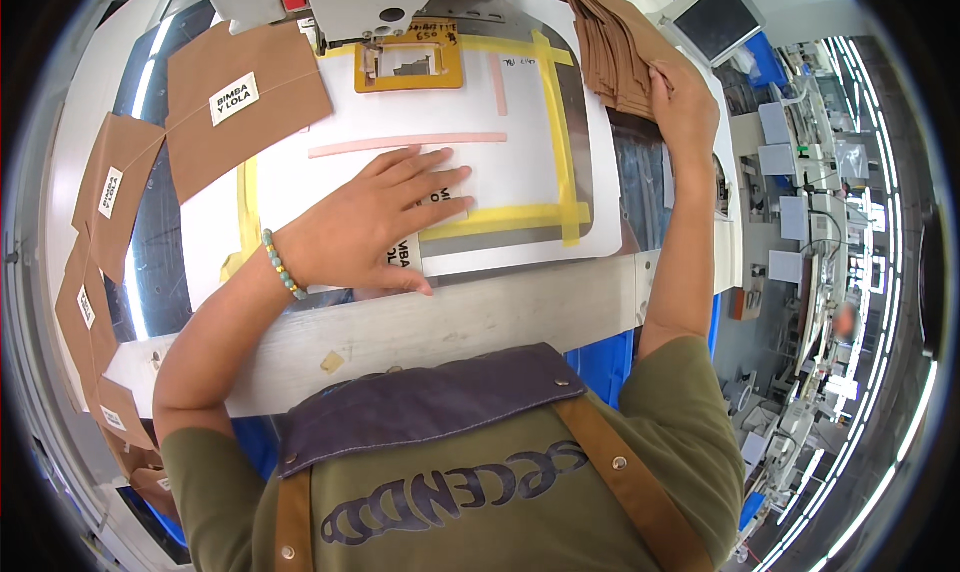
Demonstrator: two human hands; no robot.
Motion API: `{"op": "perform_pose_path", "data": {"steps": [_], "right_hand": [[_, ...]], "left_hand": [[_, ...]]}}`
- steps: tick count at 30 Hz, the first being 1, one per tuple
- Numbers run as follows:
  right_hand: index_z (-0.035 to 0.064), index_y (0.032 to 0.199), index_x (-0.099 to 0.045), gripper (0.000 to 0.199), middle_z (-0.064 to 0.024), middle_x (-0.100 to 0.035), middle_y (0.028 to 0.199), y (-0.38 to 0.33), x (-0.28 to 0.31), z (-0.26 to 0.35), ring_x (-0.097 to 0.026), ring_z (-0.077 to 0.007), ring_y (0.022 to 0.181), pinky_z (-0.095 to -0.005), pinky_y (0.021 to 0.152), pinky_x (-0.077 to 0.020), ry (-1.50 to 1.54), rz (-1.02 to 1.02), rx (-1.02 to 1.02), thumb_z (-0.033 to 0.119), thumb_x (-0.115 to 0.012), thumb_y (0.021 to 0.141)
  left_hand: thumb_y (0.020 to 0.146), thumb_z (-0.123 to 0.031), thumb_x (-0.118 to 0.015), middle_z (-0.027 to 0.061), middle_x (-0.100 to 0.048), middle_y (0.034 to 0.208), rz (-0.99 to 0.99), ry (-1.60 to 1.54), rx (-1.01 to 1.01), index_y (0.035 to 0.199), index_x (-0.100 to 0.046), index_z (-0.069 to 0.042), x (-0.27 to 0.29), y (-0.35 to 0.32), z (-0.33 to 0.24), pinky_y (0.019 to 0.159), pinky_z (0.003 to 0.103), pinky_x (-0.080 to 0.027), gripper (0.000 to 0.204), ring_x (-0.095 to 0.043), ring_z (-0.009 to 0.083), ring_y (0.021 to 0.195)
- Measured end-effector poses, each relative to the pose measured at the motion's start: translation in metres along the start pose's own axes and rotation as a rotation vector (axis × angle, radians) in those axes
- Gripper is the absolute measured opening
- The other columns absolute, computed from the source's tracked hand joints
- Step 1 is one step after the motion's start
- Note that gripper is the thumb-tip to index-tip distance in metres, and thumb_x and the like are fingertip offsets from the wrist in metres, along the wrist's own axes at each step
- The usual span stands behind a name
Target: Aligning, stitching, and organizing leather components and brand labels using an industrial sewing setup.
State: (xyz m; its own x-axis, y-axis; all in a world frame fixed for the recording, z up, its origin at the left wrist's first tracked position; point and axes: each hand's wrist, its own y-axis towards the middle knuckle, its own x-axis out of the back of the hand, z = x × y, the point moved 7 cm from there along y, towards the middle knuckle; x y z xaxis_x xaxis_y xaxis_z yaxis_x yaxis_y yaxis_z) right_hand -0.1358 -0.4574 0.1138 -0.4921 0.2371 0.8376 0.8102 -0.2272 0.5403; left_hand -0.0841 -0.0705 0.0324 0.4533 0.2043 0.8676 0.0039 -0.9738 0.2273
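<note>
My left hand, a beaded bracelet at its wrist, lies palm down with fingers spread on a white work sheet. Small white printed labels show partly from under the palm and fingers. At the far right, my right hand is closed on the edge of a stack of brown fabric pieces, thumb on top. Beyond the left hand, a yellow clamp frame sits under a sewing machine head. Yellow tape and pink strips mark the sheet.
To the left, a brown fabric piece with a white label lies beside the sheet; a chain of similar labelled pieces hangs down the table's left side. A small screen stands at the back right. The pale table edge runs before me.
</note>
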Motion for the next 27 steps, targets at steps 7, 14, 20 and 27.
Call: {"op": "perform_pose_path", "data": {"steps": [7,14,20,27], "right_hand": [[0.0067,0.109,-0.082,0.022,-0.0154,-0.081,0.105,0.013,0.021,0.0,-0.077,-0.0359,0.096,-0.0429,0.086,-0.0599,0.254,-0.193,-0.1,0.022,-0.068,0.103],[0.0074,0.102,-0.079,0.011,-0.0099,-0.08,0.102,-0.017,0.001,0.122,-0.075,-0.0327,0.093,-0.0431,0.083,-0.0601,0.279,-0.089,0.395,0.01,-0.07,0.096],[0.0088,0.102,-0.077,0.017,-0.0014,-0.075,0.108,-0.059,-0.001,0.218,-0.071,-0.0253,0.091,-0.0413,0.077,-0.0591,0.345,-0.004,0.617,0.009,-0.074,0.086],[0.0043,0.116,-0.076,0.028,-0.0055,-0.075,0.119,-0.073,0.022,0.225,-0.07,-0.0276,0.106,-0.041,0.088,-0.0573,0.439,0.169,0.534,0.018,-0.076,0.092]], "left_hand": [[0.092,-0.059,-0.073,0.0143,-0.047,0.168,-0.056,0.058,0.001,0.157,-0.054,-0.007,-0.004,-0.001,0.005,0.13,0.053,-0.032,0.086,-0.038,0.0398,0.158],[0.095,-0.024,-0.078,0.0123,-0.06,0.156,-0.375,0.116,0.05,0.142,-0.064,-0.005,0.022,-0.002,0.009,0.113,0.048,-0.051,0.053,-0.059,0.0354,0.138],[0.083,-0.004,-0.076,0.0122,-0.072,0.129,-0.572,0.317,0.05,0.135,-0.066,-0.003,0.043,0.027,0.005,0.094,0.039,-0.06,0.053,-0.07,0.0296,0.112],[0.083,-0.004,-0.069,0.0084,-0.073,0.112,-0.415,0.335,0.082,0.118,-0.07,-0.005,0.024,0.032,0.035,0.086,0.039,-0.059,0.035,-0.067,0.0275,0.102]]}}
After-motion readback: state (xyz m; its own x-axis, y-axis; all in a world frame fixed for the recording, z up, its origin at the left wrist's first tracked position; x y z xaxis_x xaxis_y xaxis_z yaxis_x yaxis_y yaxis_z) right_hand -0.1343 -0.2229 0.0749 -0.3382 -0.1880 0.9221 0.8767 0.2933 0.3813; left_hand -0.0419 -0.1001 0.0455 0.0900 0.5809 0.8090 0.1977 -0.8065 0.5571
